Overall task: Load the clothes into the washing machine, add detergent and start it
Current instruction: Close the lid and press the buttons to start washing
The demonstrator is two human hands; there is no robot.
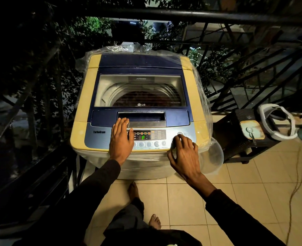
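- Left hand (121, 139): laid flat, fingers straight and together, on the washer (139, 107) panel (147, 137); fingertips reach the lid (140, 89) handle recess. Grip wide, holding nothing.
- Right hand (183, 153): fingers spread and bent, tips on the panel's right end, index finger just below the power button (180, 134). Grip holds nothing.
- Lid is closed; dark clothes (143, 99) show through its window, beyond both hands.
- Display (143, 137) is lit green between the hands.
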